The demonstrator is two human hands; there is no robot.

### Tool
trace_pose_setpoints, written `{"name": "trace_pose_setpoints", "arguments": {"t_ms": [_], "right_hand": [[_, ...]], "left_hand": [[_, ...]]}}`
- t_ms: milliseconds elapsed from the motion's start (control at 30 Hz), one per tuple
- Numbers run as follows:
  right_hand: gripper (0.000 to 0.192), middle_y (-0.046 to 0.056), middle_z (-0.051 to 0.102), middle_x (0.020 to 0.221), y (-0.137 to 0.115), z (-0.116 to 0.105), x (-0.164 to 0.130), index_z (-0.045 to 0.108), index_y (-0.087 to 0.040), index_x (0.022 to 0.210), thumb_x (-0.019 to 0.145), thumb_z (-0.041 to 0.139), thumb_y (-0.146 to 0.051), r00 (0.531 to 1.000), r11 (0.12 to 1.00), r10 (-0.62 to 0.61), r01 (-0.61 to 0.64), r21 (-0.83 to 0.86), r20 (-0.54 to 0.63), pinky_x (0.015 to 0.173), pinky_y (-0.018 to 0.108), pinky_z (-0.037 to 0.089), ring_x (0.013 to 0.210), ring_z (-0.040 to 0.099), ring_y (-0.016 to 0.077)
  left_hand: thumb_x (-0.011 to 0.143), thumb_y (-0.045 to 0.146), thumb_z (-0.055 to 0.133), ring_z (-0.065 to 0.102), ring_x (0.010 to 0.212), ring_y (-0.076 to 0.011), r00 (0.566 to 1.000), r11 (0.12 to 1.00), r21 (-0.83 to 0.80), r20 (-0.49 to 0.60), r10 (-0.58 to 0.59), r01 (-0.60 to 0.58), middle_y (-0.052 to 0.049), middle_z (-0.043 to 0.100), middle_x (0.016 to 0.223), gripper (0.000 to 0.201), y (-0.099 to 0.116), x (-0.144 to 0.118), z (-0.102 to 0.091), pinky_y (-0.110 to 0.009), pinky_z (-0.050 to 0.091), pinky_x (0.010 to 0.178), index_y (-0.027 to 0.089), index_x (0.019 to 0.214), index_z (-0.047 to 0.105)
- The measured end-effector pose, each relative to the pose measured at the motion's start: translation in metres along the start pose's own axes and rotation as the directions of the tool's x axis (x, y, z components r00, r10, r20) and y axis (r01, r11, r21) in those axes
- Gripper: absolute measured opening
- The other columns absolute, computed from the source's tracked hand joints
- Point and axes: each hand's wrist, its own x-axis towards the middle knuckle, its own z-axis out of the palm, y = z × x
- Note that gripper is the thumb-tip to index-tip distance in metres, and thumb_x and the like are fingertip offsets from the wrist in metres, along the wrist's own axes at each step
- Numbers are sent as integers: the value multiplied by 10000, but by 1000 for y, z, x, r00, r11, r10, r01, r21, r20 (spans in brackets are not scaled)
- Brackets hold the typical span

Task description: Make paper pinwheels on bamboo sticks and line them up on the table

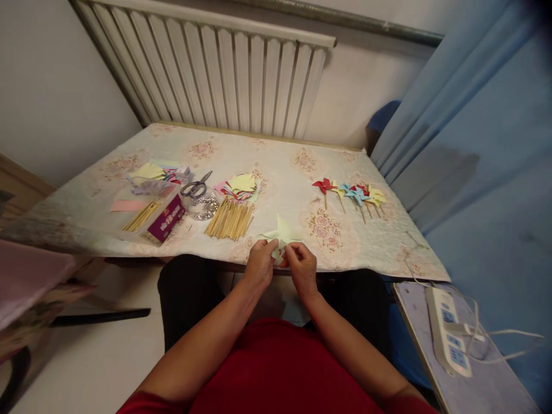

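Between my two hands, at the front edge of the table, is a pale green paper pinwheel (282, 227) with its blades spread. My left hand (261, 260) pinches it from the left, thumb on the paper near the middle. From the right, my right hand (301, 261) has its fingertips closed on the lower part of the same paper. Whether a pin sits in its centre is hidden by my fingers. A bundle of thin wooden sticks (230, 219) lies to the left of my hands. Behind the sticks is a pile of coloured paper pieces (241, 185).
Scissors (196, 187) rest on a clear container of small metal pins (202, 207). Left of it stands a box (166, 219) with sticks, near more cut paper (149, 172). Several stick-mounted pinwheels (356, 194) lie at the right. A power strip (448, 333) sits on a side surface.
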Motion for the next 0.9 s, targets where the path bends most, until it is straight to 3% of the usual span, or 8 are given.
{"name": "trace_pose_setpoints", "arguments": {"t_ms": [300,633,900], "right_hand": [[189,-41,610,547,-2,8,7,541,-210,714,772,610,-376,989,991,122,-117,66,-80,418,243,431,411,568,140],[179,-43,603,520,6,10,8,538,-223,697,775,595,-373,993,995,65,-72,-68,-99,456,255,453,444,597,160],[184,-48,585,494,0,10,8,526,-227,683,760,597,-378,994,994,83,-87,-66,-69,445,250,441,432,578,155]], "left_hand": [[631,246,689,525,524,-102,999,1000,-8,31,14,-14,40,524,530,191,-2,1,1,-218,348,500,162,649,518],[643,269,683,471,457,-76,1000,999,44,-21,10,-9,51,528,552,202,-9,8,-6,-212,317,455,165,708,522],[635,270,697,474,479,-75,999,998,52,-36,19,-17,45,541,579,219,-11,9,-9,-210,320,463,168,697,513]]}}
